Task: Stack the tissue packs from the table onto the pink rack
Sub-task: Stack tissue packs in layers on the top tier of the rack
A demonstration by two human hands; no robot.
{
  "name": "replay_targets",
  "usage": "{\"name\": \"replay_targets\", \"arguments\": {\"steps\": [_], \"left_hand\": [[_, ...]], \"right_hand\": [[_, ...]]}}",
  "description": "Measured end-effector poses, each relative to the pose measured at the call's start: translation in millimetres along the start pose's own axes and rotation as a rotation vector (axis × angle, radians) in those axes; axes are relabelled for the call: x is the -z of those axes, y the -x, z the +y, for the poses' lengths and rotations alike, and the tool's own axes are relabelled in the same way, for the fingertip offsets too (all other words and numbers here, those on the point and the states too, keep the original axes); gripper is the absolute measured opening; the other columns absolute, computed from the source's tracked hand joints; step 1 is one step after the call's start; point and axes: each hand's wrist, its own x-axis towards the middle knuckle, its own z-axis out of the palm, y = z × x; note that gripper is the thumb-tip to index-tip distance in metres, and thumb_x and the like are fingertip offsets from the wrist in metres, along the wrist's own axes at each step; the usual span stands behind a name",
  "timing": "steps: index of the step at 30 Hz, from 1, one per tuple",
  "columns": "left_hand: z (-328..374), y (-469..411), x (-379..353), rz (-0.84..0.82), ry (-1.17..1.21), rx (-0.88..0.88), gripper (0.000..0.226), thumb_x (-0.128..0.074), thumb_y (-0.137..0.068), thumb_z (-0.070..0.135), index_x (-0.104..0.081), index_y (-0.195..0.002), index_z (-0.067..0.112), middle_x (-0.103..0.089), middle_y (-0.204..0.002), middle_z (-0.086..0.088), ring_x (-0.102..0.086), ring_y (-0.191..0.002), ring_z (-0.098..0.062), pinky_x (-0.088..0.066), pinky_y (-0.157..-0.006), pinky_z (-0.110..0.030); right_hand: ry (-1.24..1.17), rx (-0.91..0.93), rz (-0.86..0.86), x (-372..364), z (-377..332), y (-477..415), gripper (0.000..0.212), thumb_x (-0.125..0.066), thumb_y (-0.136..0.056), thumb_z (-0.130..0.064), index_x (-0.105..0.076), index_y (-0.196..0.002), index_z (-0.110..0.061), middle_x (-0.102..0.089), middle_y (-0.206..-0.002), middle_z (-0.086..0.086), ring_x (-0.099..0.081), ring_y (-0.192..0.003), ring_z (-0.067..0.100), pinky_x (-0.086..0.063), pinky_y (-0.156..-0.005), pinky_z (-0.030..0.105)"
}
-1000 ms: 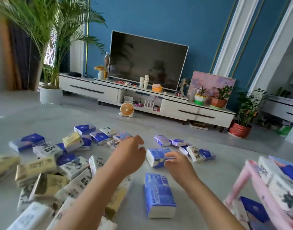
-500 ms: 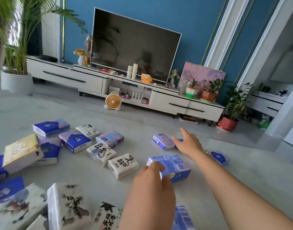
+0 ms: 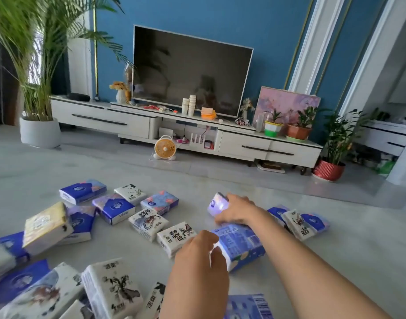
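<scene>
Right hand [image 3: 235, 209] gripping purple pack [image 3: 217, 203], left hand [image 3: 197, 254] gripping blue pack [image 3: 242, 246]

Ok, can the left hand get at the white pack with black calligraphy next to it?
Probably yes: the white calligraphy pack lies uncovered beside the left hand. But that hand grips the blue tissue pack, so it would have to let go first.

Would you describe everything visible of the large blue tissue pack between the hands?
The large blue tissue pack is a block in glossy blue wrap with white print. It lies on the pale floor; the left hand grips its white near end; the right hand, gripping a small pack, is just beyond.
</scene>
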Motion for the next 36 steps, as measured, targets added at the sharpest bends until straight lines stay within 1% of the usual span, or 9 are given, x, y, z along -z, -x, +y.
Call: {"name": "replay_targets", "arguments": {"steps": [4, 9, 12, 15, 21, 24, 26, 30, 36], "left_hand": [[8, 11, 13, 0.100, 0.143, -0.003, 0.017, -0.045, -0.093, 0.016, -0.049, -0.096, 0.032, -0.053, -0.096, 0.014, -0.053, -0.098, -0.010, -0.037, -0.068, -0.009], [52, 30, 32, 0.215, 0.344, 0.067, 0.048, -0.044, -0.093, 0.038, -0.036, -0.138, 0.025, -0.048, -0.136, -0.001, -0.046, -0.124, -0.018, -0.036, -0.104, -0.036], [90, 43, 45, 0.168, 0.466, 0.093, 0.035, -0.040, -0.092, 0.043, -0.056, -0.116, 0.022, -0.063, -0.110, -0.002, -0.058, -0.103, -0.017, -0.043, -0.085, -0.033], [125, 60, 61, -0.050, 0.639, 0.084, 0.027, -0.048, -0.093, 0.032, -0.062, -0.077, 0.016, -0.059, -0.076, -0.005, -0.055, -0.068, -0.018, -0.050, -0.072, -0.034], [184, 98, 75, -0.294, 0.806, -0.100, 0.031, -0.053, -0.087, 0.030, -0.064, -0.092, 0.002, -0.061, -0.065, -0.008, -0.058, -0.050, -0.011, -0.054, -0.051, -0.023], [208, 114, 59, -0.292, 0.944, -0.061, 0.026, -0.053, -0.088, 0.028, -0.061, -0.085, 0.003, -0.066, -0.065, -0.009, -0.063, -0.051, -0.015, -0.058, -0.056, -0.031], [219, 118, 49, -0.261, 1.011, -0.005, 0.020, -0.055, -0.088, 0.026, -0.058, -0.079, 0.010, -0.066, -0.059, -0.005, -0.063, -0.048, -0.014, -0.058, -0.051, -0.032], [233, 121, 24, -0.262, 0.933, 0.023, 0.021, -0.057, -0.088, 0.031, -0.057, -0.075, 0.014, -0.064, -0.058, -0.002, -0.059, -0.055, -0.015, -0.049, -0.060, -0.029], [251, 126, -15, -0.332, 0.783, -0.051, 0.023, -0.059, -0.087, 0.034, -0.060, -0.076, 0.014, -0.061, -0.060, 0.001, -0.057, -0.053, -0.011, -0.047, -0.055, -0.021]], "right_hand": [[-0.297, 0.107, 0.143, -4, -8, 34, 0.025, -0.062, -0.072, -0.032, -0.040, -0.079, -0.023, -0.059, -0.100, 0.008, -0.057, -0.087, 0.026, -0.041, -0.062, 0.028], [-1.011, 0.299, 0.032, 43, -29, 134, 0.036, -0.072, -0.078, -0.023, -0.048, -0.104, -0.014, -0.060, -0.088, 0.002, -0.060, -0.055, 0.007, -0.039, -0.045, 0.021], [-1.176, 0.428, -0.048, 70, -28, 205, 0.041, -0.072, -0.080, -0.027, -0.050, -0.109, -0.008, -0.067, -0.084, 0.007, -0.064, -0.058, 0.006, -0.045, -0.046, 0.018], [-1.033, 0.394, 0.193, 94, -15, 250, 0.035, -0.072, -0.076, -0.034, -0.049, -0.095, -0.016, -0.067, -0.072, 0.001, -0.063, -0.055, 0.011, -0.052, -0.052, 0.030], [-0.714, 0.486, 0.367, 159, 24, 330, 0.043, -0.071, -0.067, -0.051, -0.042, -0.091, -0.029, -0.059, -0.078, -0.013, -0.055, -0.058, -0.005, -0.042, -0.051, 0.013], [-0.875, 0.411, 0.299, 185, 67, 354, 0.052, -0.066, -0.068, -0.060, -0.048, -0.099, -0.022, -0.062, -0.089, 0.010, -0.064, -0.077, 0.023, -0.054, -0.073, 0.030], [-1.010, 0.296, 0.404, 198, 106, 357, 0.030, -0.062, -0.080, -0.049, -0.054, -0.087, -0.021, -0.058, -0.095, 0.020, -0.060, -0.085, 0.037, -0.049, -0.083, 0.042], [-0.857, 0.070, 0.712, 201, 171, 342, 0.008, -0.058, -0.088, -0.022, -0.059, -0.084, -0.015, -0.060, -0.088, 0.008, -0.054, -0.079, 0.020, -0.040, -0.066, 0.030], [-0.671, 0.057, 0.587, 187, 190, 318, 0.026, -0.061, -0.085, -0.020, -0.052, -0.063, -0.010, -0.052, -0.059, 0.003, -0.047, -0.051, 0.016, -0.037, -0.055, 0.027]]}}
